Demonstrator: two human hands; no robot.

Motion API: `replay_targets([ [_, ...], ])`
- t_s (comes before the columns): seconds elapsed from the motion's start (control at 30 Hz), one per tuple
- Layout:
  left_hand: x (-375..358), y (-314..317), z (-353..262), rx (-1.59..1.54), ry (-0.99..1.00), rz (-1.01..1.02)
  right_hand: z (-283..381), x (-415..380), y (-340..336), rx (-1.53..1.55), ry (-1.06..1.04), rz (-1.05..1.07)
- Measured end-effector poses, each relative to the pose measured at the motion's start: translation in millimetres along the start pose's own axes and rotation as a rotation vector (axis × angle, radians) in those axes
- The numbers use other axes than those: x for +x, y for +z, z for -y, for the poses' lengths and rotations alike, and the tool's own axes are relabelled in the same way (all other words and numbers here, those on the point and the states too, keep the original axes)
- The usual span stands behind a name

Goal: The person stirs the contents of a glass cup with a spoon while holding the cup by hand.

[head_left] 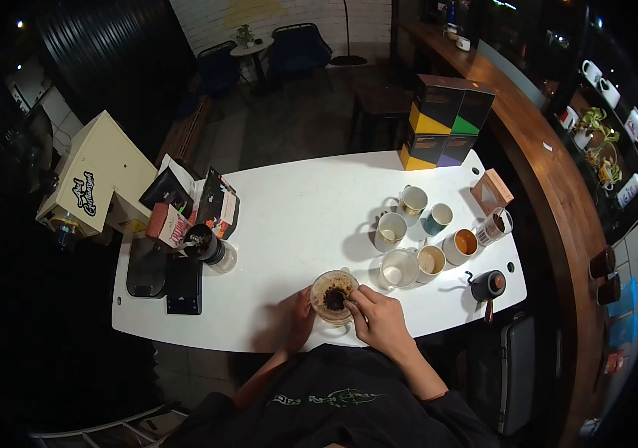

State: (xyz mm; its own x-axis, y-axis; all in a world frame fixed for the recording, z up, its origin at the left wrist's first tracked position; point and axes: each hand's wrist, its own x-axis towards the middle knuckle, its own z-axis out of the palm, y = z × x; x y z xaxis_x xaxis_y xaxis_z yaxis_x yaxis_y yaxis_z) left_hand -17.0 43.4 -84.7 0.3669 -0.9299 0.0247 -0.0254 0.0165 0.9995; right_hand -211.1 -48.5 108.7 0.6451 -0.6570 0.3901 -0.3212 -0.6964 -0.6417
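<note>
Our left hand steadies the glass cup at the white table's near edge while our right hand pinches something inside (unclear what); a hard stir could tip grounds out.

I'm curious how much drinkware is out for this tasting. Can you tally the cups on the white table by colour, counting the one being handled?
White or cream cups: 5, first at
Teal cup: 1
Patterned paper cup: 1
Clear glass cup with dark grounds, steadied by the left hand while the right hand reaches into it: 1
Total: 8
</note>
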Motion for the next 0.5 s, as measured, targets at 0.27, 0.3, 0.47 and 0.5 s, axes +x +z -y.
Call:
replay_targets([
  [0.27, 5.2, -7.3, -21.3, 0.169, 0.027, 0.083, -1.7, -1.0, 0.4, -0.003, 0.009, 0.014],
  [0.3, 6.0, -7.4, -16.4, 0.186, 0.054, 0.078, -1.3, -0.9, 0.0, -0.003, 0.009, 0.013],
  [0.47, 2.3, -4.8, 1.6, 0.122, 0.089, -0.010, 0.6, -0.9, -2.4, -0.017, 0.018, 0.036],
  [0.5, 2.0, -8.1, 3.3, 0.155, 0.043, 0.022, 0.5, -1.2, -2.2, -0.017, 0.018, 0.037],
])
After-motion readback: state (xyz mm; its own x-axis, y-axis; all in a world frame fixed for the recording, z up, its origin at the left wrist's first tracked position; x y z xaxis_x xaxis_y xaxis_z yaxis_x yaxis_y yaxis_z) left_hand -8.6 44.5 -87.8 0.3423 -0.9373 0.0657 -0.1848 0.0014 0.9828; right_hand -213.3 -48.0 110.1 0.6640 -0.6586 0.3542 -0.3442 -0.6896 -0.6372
